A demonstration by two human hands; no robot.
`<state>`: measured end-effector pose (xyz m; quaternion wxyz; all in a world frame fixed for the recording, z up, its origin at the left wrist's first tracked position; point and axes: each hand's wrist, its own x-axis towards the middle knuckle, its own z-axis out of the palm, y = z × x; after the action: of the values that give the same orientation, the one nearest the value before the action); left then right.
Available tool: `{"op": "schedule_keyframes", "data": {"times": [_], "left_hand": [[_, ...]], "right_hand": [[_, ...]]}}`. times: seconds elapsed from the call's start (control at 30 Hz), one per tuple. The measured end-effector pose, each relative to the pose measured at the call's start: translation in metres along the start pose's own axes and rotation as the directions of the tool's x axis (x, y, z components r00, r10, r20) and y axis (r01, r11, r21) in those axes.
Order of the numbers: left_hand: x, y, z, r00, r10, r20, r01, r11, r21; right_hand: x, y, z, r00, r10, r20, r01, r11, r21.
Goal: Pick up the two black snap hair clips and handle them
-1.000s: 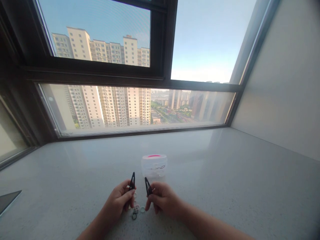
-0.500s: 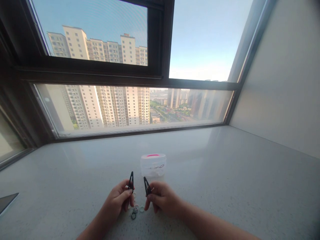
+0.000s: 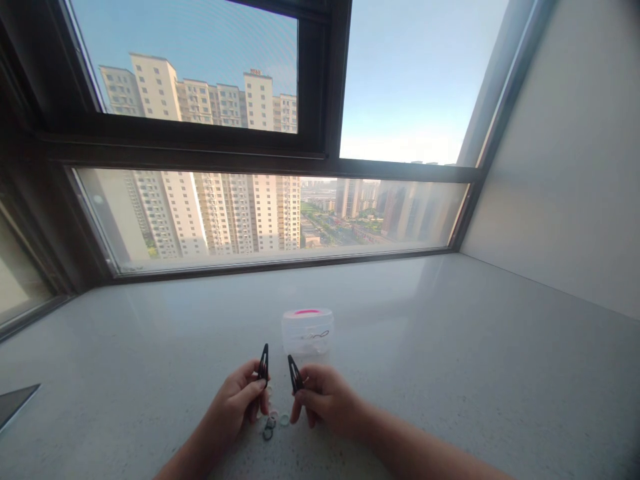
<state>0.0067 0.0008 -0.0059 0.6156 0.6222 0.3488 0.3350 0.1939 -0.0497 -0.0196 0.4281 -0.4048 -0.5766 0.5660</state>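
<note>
Pinched upright between the thumb and fingers of my left hand [image 3: 239,396] is a black snap hair clip [image 3: 263,363]. My right hand [image 3: 327,395] is closed on a second black hair clip [image 3: 294,372], its tip leaning a little to the left. A small gap separates the two clips. Below and between my hands lie several small hair ties, among them a dark green one [image 3: 268,433] and a pale green one [image 3: 285,419]. Part of this group is hidden behind my left fingers.
A clear plastic box [image 3: 307,332] with a pink mark on its lid stands just beyond my hands on the pale speckled sill [image 3: 430,347]. The corner of a dark flat object [image 3: 17,402] shows at the left edge. A window frame [image 3: 280,265] bounds the back.
The whole view has shifted very slightly. Both hands keep the same hold on their hair clips, and nothing else has visibly moved.
</note>
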Motion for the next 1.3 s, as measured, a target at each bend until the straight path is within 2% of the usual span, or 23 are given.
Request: {"op": "schedule_keyframes", "data": {"times": [1.3], "left_hand": [[0.0005,-0.0032,0.0002,0.999,0.034,-0.024,-0.033,0.999,0.042]], "right_hand": [[-0.0001,-0.0021,0.0003,1.0,0.004,-0.004,-0.004,1.0,-0.017]]}}
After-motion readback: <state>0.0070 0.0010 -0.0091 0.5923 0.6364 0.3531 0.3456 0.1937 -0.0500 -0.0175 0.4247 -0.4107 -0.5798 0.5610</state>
